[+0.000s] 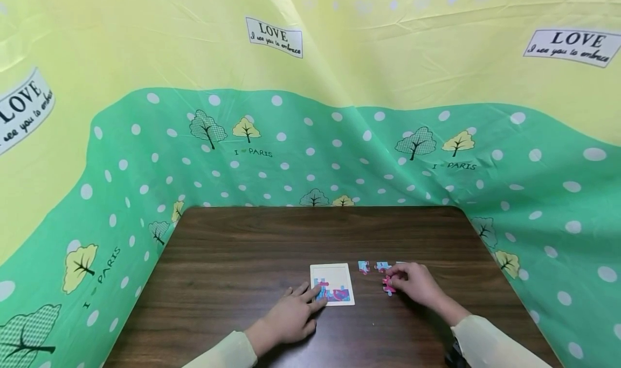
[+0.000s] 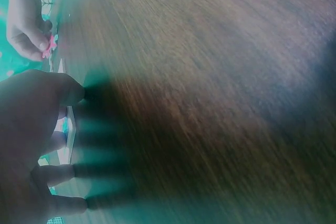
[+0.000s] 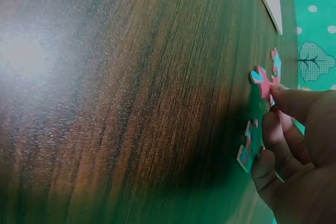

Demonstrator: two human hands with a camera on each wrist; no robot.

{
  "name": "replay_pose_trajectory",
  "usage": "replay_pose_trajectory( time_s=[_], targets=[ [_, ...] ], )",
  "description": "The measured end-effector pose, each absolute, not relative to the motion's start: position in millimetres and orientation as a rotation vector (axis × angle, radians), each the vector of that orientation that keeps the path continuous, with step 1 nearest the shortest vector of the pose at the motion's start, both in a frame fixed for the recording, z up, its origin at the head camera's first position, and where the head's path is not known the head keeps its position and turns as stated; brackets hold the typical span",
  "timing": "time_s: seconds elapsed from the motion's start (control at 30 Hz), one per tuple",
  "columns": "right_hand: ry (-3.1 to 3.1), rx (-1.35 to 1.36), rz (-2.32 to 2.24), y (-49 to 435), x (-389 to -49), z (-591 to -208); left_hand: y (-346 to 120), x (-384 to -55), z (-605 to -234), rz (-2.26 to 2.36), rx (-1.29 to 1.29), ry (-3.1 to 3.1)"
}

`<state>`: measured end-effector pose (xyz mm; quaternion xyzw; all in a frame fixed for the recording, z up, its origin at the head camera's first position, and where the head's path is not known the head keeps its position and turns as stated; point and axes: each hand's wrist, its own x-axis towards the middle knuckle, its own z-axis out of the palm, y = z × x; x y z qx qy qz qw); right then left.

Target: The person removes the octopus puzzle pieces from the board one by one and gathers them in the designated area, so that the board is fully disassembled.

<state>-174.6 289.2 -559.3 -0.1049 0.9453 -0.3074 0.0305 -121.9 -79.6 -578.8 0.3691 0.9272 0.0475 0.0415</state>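
A white puzzle frame (image 1: 335,271) lies on the table, its lower part filled with pink and blue pieces. My left hand (image 1: 291,314) rests with spread fingers on the frame's left side and the pieces there. To the right of the frame, my right hand (image 1: 418,284) pinches a pink and blue puzzle piece (image 3: 265,83) between thumb and fingers. In the right wrist view that piece is tilted; whether it still touches the table I cannot tell. Another loose piece (image 3: 247,153) lies under the curled fingers of that hand.
Two loose puzzle pieces, one blue and pink (image 1: 363,266) and one beside it (image 1: 381,266), lie right of the frame. Part of another piece (image 1: 400,262) shows behind the right hand. The dark wooden table (image 1: 233,249) ends at a green and yellow curtain (image 1: 291,168).
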Motion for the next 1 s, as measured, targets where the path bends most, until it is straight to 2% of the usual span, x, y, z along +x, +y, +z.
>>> replay_pose_trajectory(
  time_s=[0.43,1.0],
  targets=[
    [2.929,-0.414,-0.802,287.7,-183.4,-562.3,-77.9,-116.5,-570.7,0.159,1.079,2.828],
    [2.88,-0.325,-0.75,282.4,-185.8,-559.8,-80.8,-118.6,-573.3,0.129,1.125,2.837]
  ],
)
